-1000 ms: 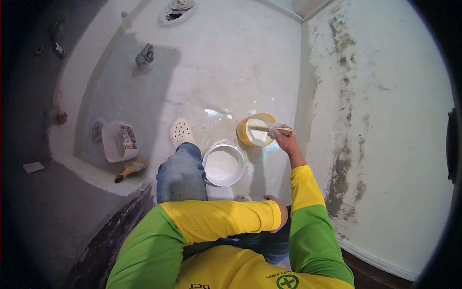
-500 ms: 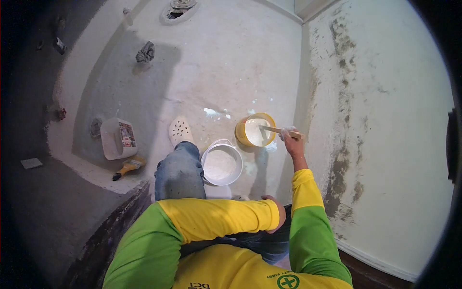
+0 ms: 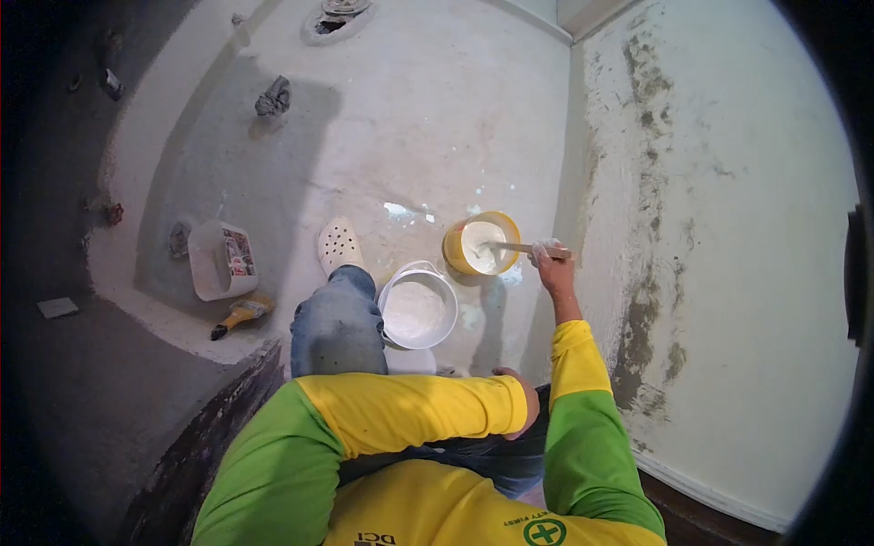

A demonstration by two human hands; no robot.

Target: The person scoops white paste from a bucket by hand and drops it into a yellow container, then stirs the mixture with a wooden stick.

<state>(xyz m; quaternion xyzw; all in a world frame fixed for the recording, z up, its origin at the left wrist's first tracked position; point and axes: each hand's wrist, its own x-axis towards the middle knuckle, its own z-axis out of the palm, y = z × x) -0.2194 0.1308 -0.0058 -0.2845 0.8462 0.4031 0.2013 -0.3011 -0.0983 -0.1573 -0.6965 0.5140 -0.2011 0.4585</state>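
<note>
My right hand [image 3: 552, 266] is closed round the handle of a wooden stick [image 3: 528, 247], whose far end dips into white liquid in a yellow bucket [image 3: 452, 252]. Just left of that bucket stands a white bucket [image 3: 390, 333] with a white substance inside, its handle resting against the rim. My left forearm lies across my lap, and my left hand [image 3: 521, 400] is near my knee, mostly hidden by the sleeve, so its fingers do not show clearly.
A white tub [image 3: 205, 264] and a yellow-handled brush [image 3: 242, 314] lie at the left. Farther up are a crumpled grey lump [image 3: 273, 98] and a floor hole [image 3: 330, 25]. A stained wall [image 3: 737, 237] rises on the right. White splashes mark the floor.
The stick has shifted a little inside the yellow bucket, and the white liquid's surface looks different. My left arm stays across my lap.
</note>
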